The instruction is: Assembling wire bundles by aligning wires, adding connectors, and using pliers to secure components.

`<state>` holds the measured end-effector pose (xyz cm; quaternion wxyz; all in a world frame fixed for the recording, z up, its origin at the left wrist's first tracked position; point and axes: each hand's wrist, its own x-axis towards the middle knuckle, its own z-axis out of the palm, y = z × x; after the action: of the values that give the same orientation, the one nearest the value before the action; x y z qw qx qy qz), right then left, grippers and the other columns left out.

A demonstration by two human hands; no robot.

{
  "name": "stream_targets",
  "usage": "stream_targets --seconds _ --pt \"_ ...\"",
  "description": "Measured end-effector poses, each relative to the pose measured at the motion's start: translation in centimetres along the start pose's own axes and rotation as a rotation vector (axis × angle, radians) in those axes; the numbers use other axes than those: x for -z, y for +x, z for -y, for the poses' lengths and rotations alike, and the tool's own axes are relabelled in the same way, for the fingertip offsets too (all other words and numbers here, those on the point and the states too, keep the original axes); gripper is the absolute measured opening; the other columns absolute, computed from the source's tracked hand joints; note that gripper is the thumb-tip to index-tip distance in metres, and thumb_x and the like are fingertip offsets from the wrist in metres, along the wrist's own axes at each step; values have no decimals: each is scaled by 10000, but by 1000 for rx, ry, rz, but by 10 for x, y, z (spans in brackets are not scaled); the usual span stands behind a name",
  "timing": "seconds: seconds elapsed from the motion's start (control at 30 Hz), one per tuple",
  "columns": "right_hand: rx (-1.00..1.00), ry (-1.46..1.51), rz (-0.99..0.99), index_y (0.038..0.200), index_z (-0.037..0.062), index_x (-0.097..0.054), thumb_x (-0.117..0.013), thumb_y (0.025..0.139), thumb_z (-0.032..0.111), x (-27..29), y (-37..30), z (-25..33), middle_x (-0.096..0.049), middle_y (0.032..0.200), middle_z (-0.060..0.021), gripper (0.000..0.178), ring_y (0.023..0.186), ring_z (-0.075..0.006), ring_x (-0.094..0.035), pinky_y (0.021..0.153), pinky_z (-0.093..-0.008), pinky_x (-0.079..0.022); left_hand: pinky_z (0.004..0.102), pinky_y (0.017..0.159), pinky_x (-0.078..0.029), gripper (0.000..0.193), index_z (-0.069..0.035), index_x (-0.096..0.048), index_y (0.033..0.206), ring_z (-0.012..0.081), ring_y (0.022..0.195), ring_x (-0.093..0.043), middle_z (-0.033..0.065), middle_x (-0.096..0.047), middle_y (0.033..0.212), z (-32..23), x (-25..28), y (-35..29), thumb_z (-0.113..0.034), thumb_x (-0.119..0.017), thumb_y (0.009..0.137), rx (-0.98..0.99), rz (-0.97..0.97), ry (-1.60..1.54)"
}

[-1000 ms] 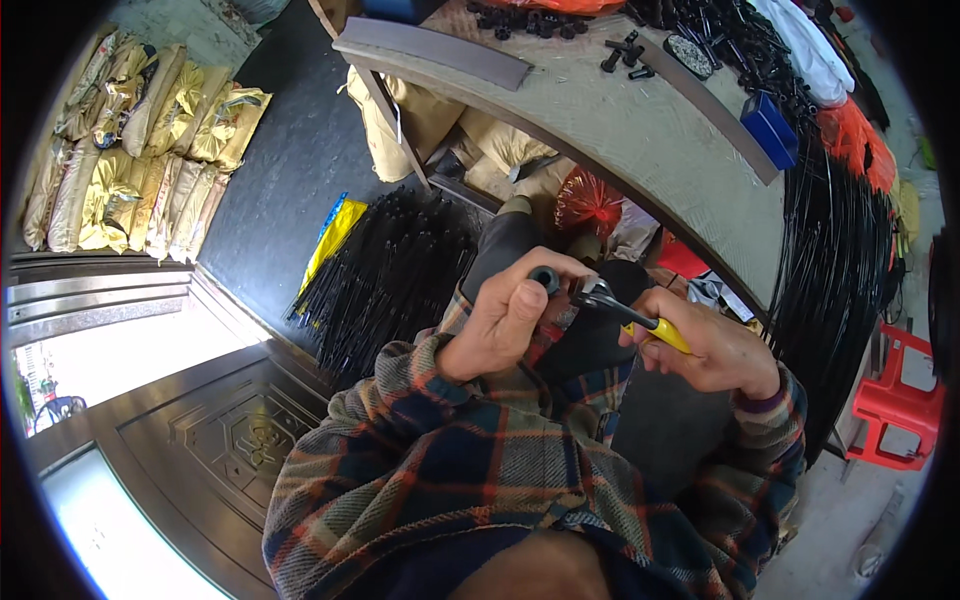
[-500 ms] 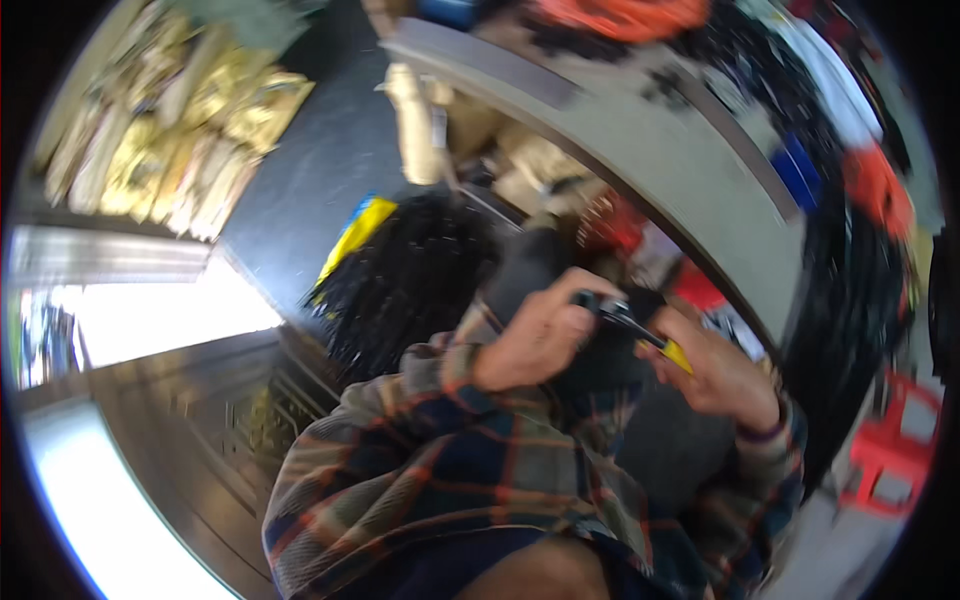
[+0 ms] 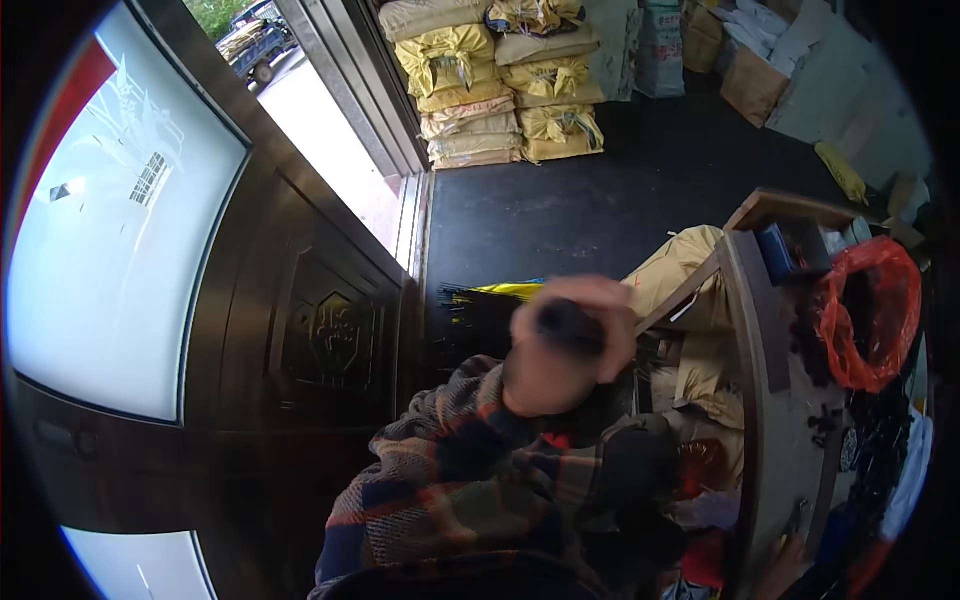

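Note:
My left hand (image 3: 600, 360), raised and blurred by motion, is wrapped round a dark object with a rounded black end (image 3: 570, 325). The object points toward the camera, and its kind cannot be made out. My right hand (image 3: 778, 572) shows only partly at the lower right, over the workbench (image 3: 765, 440). It is beside a small metal tool (image 3: 797, 517). The fingers of that hand are too dim and cut off to read. Behind my left hand, a yellow strip (image 3: 505, 291) lies on a pile of black strands (image 3: 455, 335).
A red plastic bag (image 3: 835, 350) and a dark blue box (image 3: 785, 250) sit on the bench. Stacked yellow sacks (image 3: 460, 85) stand by the doorway. A dark panelled door (image 3: 290, 400) is close on my left. Paper-wrapped bundles (image 3: 685, 260) rest beside the bench.
The view has swung left toward the door. My left hand has risen with the dark object. My right hand, which held a yellow-handled tool close to it, has moved away to the bench.

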<state>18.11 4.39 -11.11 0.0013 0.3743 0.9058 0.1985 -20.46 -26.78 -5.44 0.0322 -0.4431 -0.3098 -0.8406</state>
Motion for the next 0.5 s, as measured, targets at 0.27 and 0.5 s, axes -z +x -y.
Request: stream_targets --seconds 0.27,0.5 --pt "28 384 -88 1029 -14 -521 -507 858 156 -152 -48 -192 -513 1023 -189 241 949 -334 -503 792 -357 -412 379 747 -484 394 -131 -543 1165 315 884 -603 152 -613 999 195 29 -101 -341 -575 833 776 721 788" --pt "-386 300 22 892 -7 -567 -469 838 16 27 -80 -72 -592 885 -173 114 833 -319 -583 741 -348 -453 575 965 -179 860 -34 -189 1387 372 1288 -240 202 -322 1364 229 42 -163 -435 -624 764 551 925 1246"
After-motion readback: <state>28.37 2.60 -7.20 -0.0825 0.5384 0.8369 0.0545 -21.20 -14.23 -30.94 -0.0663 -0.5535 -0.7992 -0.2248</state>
